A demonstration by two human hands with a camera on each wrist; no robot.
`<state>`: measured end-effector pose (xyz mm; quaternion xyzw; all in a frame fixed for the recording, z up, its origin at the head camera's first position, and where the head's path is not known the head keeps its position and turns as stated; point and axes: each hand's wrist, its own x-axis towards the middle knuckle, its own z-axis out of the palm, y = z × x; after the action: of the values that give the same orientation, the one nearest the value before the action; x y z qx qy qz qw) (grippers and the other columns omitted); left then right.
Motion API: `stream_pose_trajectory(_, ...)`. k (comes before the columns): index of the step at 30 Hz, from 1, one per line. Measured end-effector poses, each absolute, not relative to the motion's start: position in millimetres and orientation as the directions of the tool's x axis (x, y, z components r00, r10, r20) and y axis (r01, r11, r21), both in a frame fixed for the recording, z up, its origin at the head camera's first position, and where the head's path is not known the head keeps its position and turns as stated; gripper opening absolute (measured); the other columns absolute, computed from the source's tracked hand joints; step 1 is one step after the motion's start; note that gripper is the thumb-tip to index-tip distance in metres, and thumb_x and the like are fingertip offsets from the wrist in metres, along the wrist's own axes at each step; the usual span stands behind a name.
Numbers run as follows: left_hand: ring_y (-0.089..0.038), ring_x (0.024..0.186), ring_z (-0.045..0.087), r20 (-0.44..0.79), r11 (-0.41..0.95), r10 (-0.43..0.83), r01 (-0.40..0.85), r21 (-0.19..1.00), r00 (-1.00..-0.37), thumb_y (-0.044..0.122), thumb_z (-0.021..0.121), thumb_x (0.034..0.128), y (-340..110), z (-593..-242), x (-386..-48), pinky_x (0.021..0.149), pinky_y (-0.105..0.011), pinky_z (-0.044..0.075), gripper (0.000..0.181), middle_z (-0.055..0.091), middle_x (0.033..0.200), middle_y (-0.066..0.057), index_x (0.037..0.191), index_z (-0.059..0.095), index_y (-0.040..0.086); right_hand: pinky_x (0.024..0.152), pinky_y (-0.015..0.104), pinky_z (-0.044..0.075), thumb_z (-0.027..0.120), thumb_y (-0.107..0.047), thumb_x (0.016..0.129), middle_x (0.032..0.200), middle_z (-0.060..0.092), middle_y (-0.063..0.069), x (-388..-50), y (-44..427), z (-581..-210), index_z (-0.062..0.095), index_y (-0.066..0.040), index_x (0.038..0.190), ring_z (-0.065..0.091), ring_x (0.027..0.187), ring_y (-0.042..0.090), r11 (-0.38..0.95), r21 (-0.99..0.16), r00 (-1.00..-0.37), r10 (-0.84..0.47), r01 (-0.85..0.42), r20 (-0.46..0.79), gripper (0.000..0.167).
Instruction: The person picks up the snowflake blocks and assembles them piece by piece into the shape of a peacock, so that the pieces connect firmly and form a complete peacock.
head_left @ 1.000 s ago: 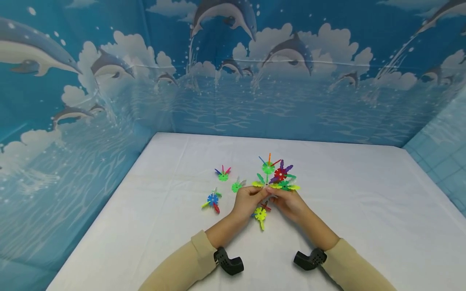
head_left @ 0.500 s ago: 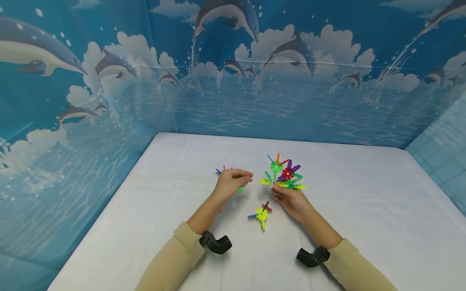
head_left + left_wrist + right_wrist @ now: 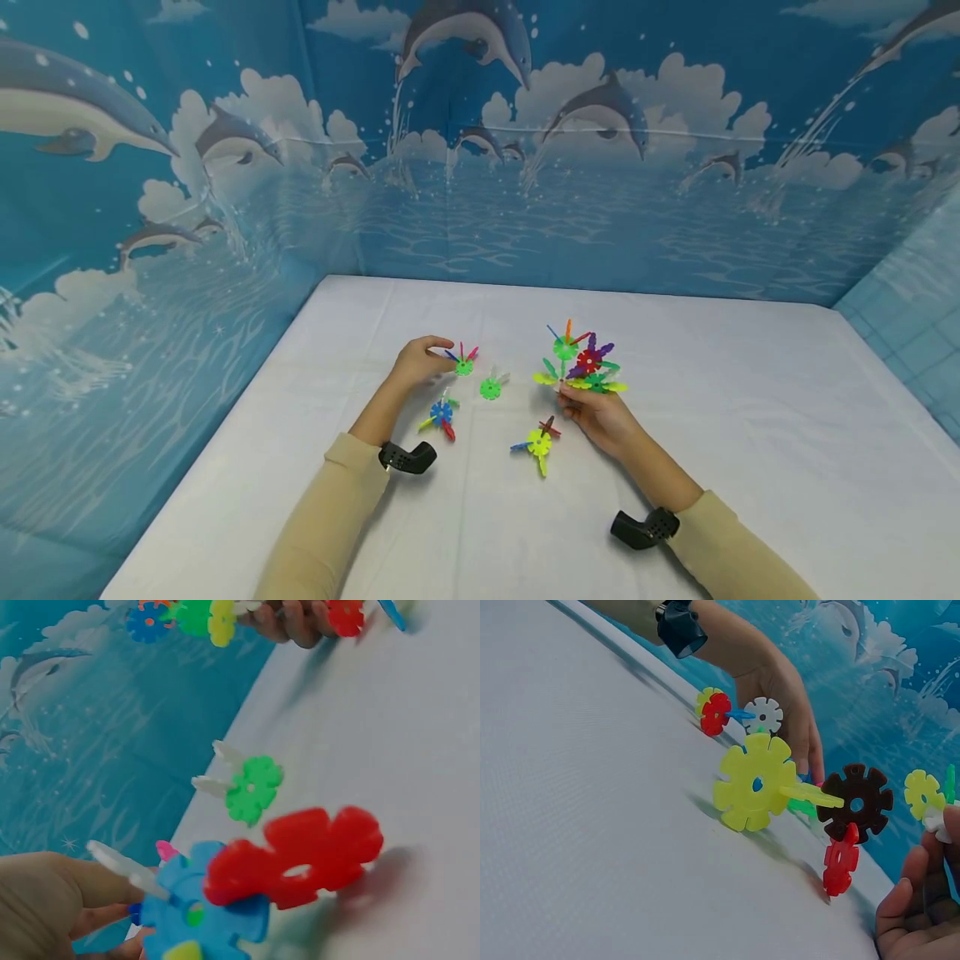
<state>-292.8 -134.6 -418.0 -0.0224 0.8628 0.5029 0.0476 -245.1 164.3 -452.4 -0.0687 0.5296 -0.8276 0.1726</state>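
Note:
In the head view my right hand [image 3: 600, 414] pinches the bottom of a large cluster of snowflake discs, near its white disc [image 3: 562, 381]. Red, purple, green, yellow and orange discs [image 3: 588, 361] fan out above those fingers. My left hand [image 3: 417, 364] is at the left side of a small snowflake-disc cluster with a green disc [image 3: 464, 367] and blue and pink ones. Its fingers and thumb stand apart around the blue disc; contact is unclear. In the left wrist view, a nearer blue disc [image 3: 176, 900] partly hides the left fingers.
On the white table [image 3: 720, 375] lie a green disc with pale ones [image 3: 491, 388], a blue-centred cluster [image 3: 441, 412] below the left hand, and a yellow-centred cluster [image 3: 539, 442] near the right hand. A dolphin-print curtain [image 3: 600, 225] surrounds the table.
My left hand has let go of the large cluster and moved left to the small green-centred one. My right hand keeps hold of the large cluster, shifted slightly right.

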Motion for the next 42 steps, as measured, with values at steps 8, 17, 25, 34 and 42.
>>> stream_pose_trajectory(8, -0.013, 0.063, 0.055, -0.12, 0.604, 0.069, -0.054, 0.795, -0.99, 0.02, 0.077, 0.0835, -131.7, -428.7, -302.8, 0.054, -0.025, 0.041, 0.032, 0.063, 0.074, -0.004, 0.11, 0.068, 0.005, 0.072, 0.025, 0.046, 0.048, 0.002, 0.098, 0.083, 0.063, 0.005, -244.5, 164.4, -454.1, 0.073, -0.01, 0.083, 0.055, 0.079, 0.016, -0.366, -0.904, -0.933, -0.35, 0.219, -0.084, 0.032)
stream_pose_trajectory(17, -0.012, 0.061, 0.058, -0.077, 0.51, 0.025, -0.054, 0.859, -0.997, 0.017, 0.075, 0.0854, -124.4, -425.3, -301.1, 0.055, -0.023, 0.043, 0.023, 0.065, 0.07, -0.004, 0.101, 0.066, 0.003, 0.072, 0.025, 0.048, 0.048, 0.003, 0.098, 0.085, 0.065, 0.005, -242.3, 164.8, -454.3, 0.073, -0.009, 0.084, 0.057, 0.079, 0.016, -0.364, -0.906, -0.936, -0.341, 0.215, -0.084, 0.031)
stream_pose_trajectory(25, -0.022, 0.074, 0.069, 0.008, 0.174, 0.032, 0.013, 0.985, -0.999, 0.004, 0.075, 0.0846, -100.9, -406.7, -285.7, 0.067, -0.025, 0.054, 0.019, 0.071, 0.079, -0.009, 0.098, 0.062, 0.0, 0.074, 0.025, 0.049, 0.048, 0.002, 0.099, 0.085, 0.067, 0.005, -241.6, 164.6, -455.7, 0.074, -0.011, 0.084, 0.06, 0.08, 0.015, -0.338, -0.919, -0.93, -0.361, 0.201, -0.071, 0.033)
stream_pose_trajectory(34, -0.012, 0.07, 0.067, -0.029, 0.044, 0.126, -0.024, 0.999, -0.992, 0.002, 0.074, 0.085, -70.9, -409.4, -271.8, 0.073, -0.029, 0.056, 0.02, 0.071, 0.081, -0.009, 0.1, 0.06, -0.001, 0.078, 0.027, 0.05, 0.052, 0.002, 0.097, 0.088, 0.071, 0.004, -241.9, 163.9, -456.7, 0.076, -0.013, 0.088, 0.063, 0.084, 0.015, -0.303, -0.939, -0.918, -0.396, 0.161, -0.03, 0.029)
stream_pose_trajectory(42, -0.011, 0.071, 0.068, -0.066, 0.025, 0.173, -0.062, 0.998, -0.983, 0.003, 0.072, 0.0867, -55.3, -412.3, -266.3, 0.078, -0.036, 0.056, 0.021, 0.072, 0.082, -0.01, 0.102, 0.06, -0.003, 0.079, 0.029, 0.051, 0.052, 0.005, 0.096, 0.088, 0.072, 0.003, -241.7, 162.1, -457.2, 0.072, -0.015, 0.092, 0.065, 0.084, 0.017, -0.295, -0.948, -0.92, -0.392, 0.121, 0.004, 0.029)
